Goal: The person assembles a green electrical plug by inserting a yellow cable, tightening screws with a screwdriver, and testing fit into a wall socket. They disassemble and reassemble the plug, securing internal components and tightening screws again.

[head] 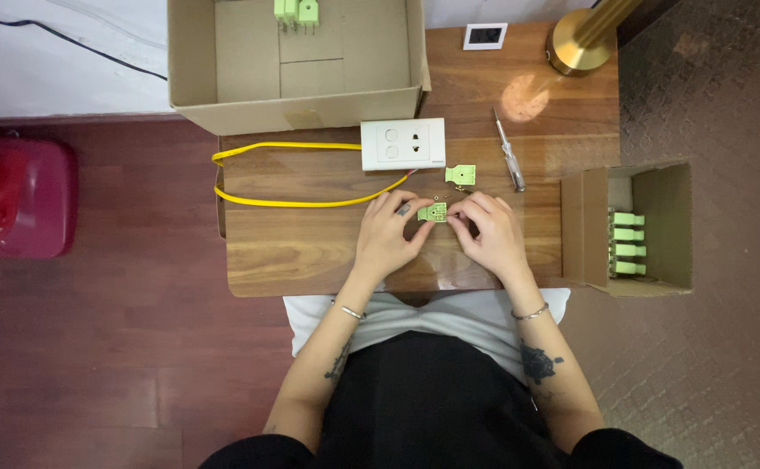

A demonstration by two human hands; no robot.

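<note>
Fingers (410, 219) of the left hand (386, 236) are pinched on the left edge of a small green plastic part (433, 212), and those of the right hand (488, 233) close on its right edge, so both hands hold it just above the wooden tabletop (293, 247), near its middle. Just beyond it lies a second green part (461, 175), free of both hands, with some tiny bits beside it that are too small to make out. A white socket plate (403, 143) sits farther back, touching a yellow cable (284, 174) that loops off to the left. A screwdriver (509, 156) lies to the right of the plate. A big open cardboard box (241, 74) at the far edge holds a few green pieces (296, 12), and a small carton (658, 226) on the right holds a row of them (627, 243). A brass lamp base (580, 43) stands at the far right corner.
</note>
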